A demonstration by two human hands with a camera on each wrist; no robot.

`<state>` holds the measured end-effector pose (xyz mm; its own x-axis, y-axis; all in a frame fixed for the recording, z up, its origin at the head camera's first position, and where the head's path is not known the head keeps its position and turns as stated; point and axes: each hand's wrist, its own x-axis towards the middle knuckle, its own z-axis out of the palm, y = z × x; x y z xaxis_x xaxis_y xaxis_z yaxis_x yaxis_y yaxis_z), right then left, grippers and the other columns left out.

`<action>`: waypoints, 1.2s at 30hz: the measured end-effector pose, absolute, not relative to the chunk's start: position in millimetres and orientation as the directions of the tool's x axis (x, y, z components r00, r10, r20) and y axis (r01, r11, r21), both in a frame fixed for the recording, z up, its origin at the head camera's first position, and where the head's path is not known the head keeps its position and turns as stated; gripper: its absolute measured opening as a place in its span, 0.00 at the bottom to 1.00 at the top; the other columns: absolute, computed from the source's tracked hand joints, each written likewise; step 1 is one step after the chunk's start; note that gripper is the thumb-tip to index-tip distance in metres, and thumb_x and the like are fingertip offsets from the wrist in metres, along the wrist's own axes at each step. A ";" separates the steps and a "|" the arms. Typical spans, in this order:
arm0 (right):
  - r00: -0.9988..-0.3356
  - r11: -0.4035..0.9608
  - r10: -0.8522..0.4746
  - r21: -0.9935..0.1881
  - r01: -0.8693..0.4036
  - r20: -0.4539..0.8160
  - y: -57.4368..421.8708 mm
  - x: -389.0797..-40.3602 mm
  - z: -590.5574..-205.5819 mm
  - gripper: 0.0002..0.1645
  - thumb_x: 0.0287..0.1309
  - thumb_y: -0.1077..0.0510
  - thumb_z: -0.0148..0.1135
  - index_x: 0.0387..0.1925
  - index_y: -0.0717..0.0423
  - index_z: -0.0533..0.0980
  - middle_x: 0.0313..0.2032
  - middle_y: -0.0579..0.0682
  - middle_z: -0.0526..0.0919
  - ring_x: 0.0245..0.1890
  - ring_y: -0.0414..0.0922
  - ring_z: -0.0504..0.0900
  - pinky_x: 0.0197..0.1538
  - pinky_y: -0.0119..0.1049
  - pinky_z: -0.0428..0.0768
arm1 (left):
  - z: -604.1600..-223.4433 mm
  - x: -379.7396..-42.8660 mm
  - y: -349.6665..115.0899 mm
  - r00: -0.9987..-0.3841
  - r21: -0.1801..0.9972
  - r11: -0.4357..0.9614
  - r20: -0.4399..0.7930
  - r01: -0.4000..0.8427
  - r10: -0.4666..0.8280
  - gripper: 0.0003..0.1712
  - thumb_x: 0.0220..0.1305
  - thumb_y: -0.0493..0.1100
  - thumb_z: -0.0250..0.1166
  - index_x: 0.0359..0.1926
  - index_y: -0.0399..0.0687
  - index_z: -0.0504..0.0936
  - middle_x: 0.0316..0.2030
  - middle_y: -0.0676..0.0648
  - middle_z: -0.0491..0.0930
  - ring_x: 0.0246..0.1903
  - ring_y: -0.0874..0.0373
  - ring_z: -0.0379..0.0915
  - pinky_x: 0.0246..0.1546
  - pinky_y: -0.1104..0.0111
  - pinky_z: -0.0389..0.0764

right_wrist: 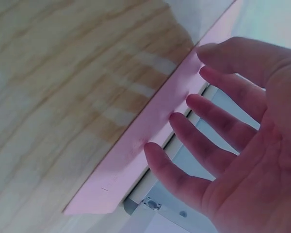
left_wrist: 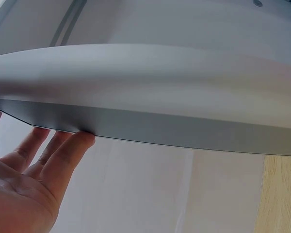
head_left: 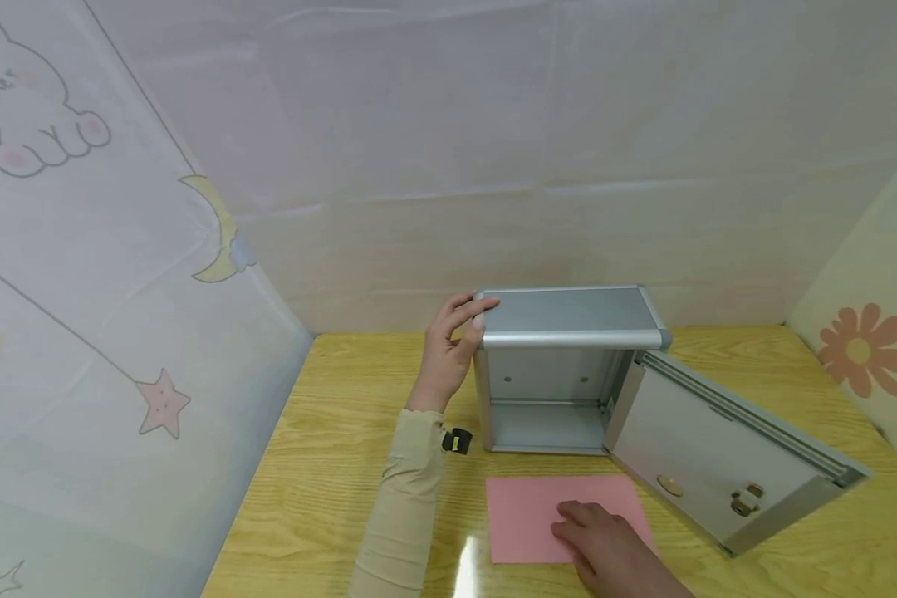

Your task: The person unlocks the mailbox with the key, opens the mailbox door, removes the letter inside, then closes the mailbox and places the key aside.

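A silver-grey metal box [head_left: 571, 311] stands on the wooden table with its front uncovered and its hinged door swung out to the right. My left hand [head_left: 451, 345] rests on the box's upper left corner; one finger lies over the top and the thumb is by the front edge. In the left wrist view its fingers [left_wrist: 68, 155] touch a grey panel of the box [left_wrist: 184, 128]. In front of the box lies a flat pink sheet of paper [head_left: 526, 519]. Over its right part is my right hand [head_left: 613, 548], fingers spread and loosely bent, fingertips at the paper.
The box door [head_left: 706, 448] reaches toward the right front, with a lock [head_left: 747, 498] and an oval piece on its inner face. A wooden table [head_left: 329, 465] lies under everything. Behind stands a pale wall covering [head_left: 456, 166]; printed side walls flank the table.
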<state>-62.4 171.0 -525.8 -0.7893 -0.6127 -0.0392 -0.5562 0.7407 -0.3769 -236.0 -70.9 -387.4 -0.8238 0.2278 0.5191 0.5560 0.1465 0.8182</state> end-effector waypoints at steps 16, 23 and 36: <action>-0.847 0.798 -0.531 -0.355 -0.487 -0.032 163.8 -72.3 -523.9 0.14 0.58 0.58 0.65 0.47 0.49 0.81 0.54 0.52 0.76 0.53 0.54 0.74 0.42 0.54 0.76 | -375.5 -224.9 -70.6 -0.798 0.791 0.153 0.549 0.593 0.249 0.20 0.74 0.45 0.51 0.59 0.43 0.78 0.64 0.39 0.64 0.63 0.47 0.59 0.41 0.54 0.76; -0.846 0.790 -0.534 -0.361 -0.495 -0.010 164.3 -74.5 -524.9 0.13 0.58 0.58 0.65 0.46 0.49 0.81 0.54 0.51 0.76 0.53 0.53 0.73 0.41 0.53 0.76 | -359.3 -212.5 -70.6 -0.801 0.794 0.156 0.544 0.588 0.252 0.19 0.73 0.40 0.51 0.58 0.39 0.77 0.63 0.35 0.64 0.62 0.46 0.61 0.42 0.55 0.77; -0.834 0.777 -0.526 -0.306 -0.550 0.164 165.7 -71.0 -490.3 0.22 0.58 0.56 0.64 0.55 0.54 0.78 0.53 0.51 0.78 0.54 0.50 0.75 0.53 0.52 0.73 | -377.9 -227.2 -70.9 -0.804 0.792 0.167 0.546 0.587 0.235 0.21 0.73 0.53 0.51 0.59 0.53 0.79 0.63 0.47 0.66 0.62 0.55 0.61 0.41 0.57 0.77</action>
<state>-71.0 165.7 -490.3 -0.8344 -0.5260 0.1644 -0.5501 0.7770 -0.3062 -227.2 -70.9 -377.9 -0.8041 0.2347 0.5462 0.5869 0.1671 0.7922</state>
